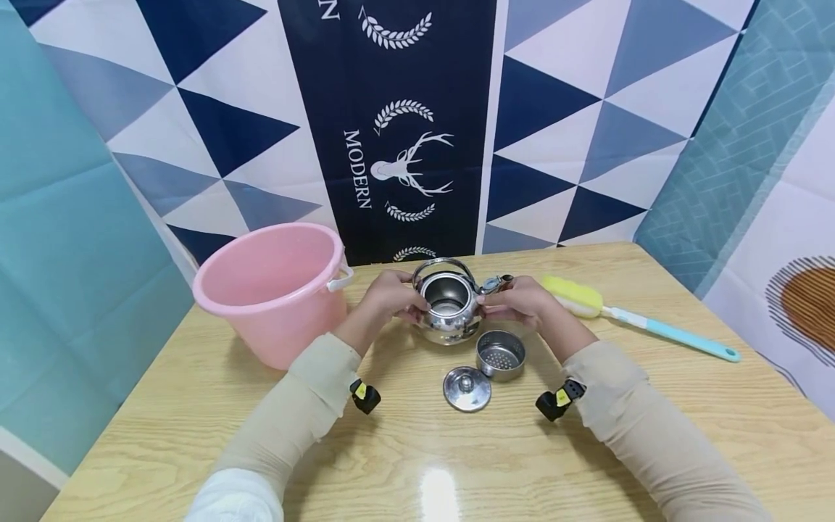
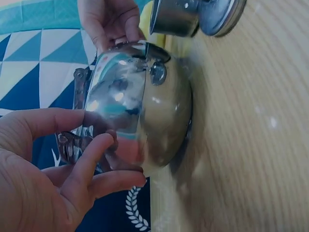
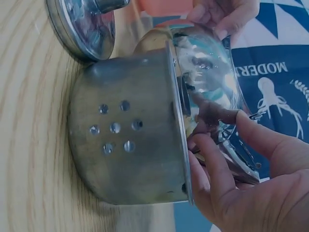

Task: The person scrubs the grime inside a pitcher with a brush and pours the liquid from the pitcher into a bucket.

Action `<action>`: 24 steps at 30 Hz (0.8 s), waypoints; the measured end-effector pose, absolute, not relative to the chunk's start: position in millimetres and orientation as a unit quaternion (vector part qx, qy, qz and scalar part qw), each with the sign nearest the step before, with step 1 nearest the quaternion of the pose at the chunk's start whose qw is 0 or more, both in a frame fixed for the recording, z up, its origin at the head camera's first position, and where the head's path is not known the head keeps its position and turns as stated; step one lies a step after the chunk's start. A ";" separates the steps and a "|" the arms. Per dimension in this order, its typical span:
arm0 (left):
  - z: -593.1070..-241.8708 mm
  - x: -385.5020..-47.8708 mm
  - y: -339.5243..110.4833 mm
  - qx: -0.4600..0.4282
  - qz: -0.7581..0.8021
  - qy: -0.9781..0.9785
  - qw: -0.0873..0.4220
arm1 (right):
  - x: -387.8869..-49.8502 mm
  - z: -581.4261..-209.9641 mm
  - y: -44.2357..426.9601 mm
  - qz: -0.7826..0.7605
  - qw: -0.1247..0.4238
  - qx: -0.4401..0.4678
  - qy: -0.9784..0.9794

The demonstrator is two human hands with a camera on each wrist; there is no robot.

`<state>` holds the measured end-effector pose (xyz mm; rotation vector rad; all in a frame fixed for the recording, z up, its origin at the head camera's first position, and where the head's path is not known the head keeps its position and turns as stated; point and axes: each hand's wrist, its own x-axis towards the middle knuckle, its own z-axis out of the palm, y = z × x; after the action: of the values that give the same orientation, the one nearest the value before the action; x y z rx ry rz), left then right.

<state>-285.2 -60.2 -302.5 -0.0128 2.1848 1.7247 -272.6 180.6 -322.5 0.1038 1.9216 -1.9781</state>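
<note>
A shiny steel teapot (image 1: 450, 332) is upright, lidless and open at the top, with its hoop handle raised at the back. My left hand (image 1: 394, 296) holds its left side, thumb near the rim; in the left wrist view the fingers (image 2: 89, 162) touch the polished wall. On the spout side, my right hand (image 1: 522, 301) grips the pot, with the thumb by the rim. Whether the base touches the table I cannot tell. Just in front stand a perforated steel strainer cup (image 1: 501, 357), large in the right wrist view, and the round knobbed lid (image 1: 467, 390), touching each other.
A pink bucket (image 1: 274, 297) with a white handle stands to the left, close to my left forearm. Right of my right hand lies a brush with a yellow sponge head (image 1: 574, 296) and a blue handle (image 1: 691, 338). Patterned cloth (image 1: 417, 65) hangs behind the wooden table (image 1: 391, 449).
</note>
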 end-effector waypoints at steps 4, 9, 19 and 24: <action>-303.8 -290.4 -58.5 -0.005 0.604 0.775 0.184 | -276.2 -324.8 183.1 -0.714 0.205 0.058 0.667; -306.8 -294.9 -56.2 0.000 0.592 0.783 0.188 | -277.9 -326.6 185.5 -0.713 0.215 0.068 0.664; -317.1 -297.0 -56.3 0.015 0.525 0.837 0.155 | -276.4 -328.9 189.3 -0.715 0.217 0.069 0.661; -324.5 -291.2 -58.8 0.067 0.460 0.878 0.112 | -270.2 -327.7 187.2 -0.695 0.194 0.088 0.687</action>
<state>-291.2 -58.8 -324.5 0.1980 2.5790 1.3505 -270.2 187.2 -327.7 0.2456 1.9254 -1.9493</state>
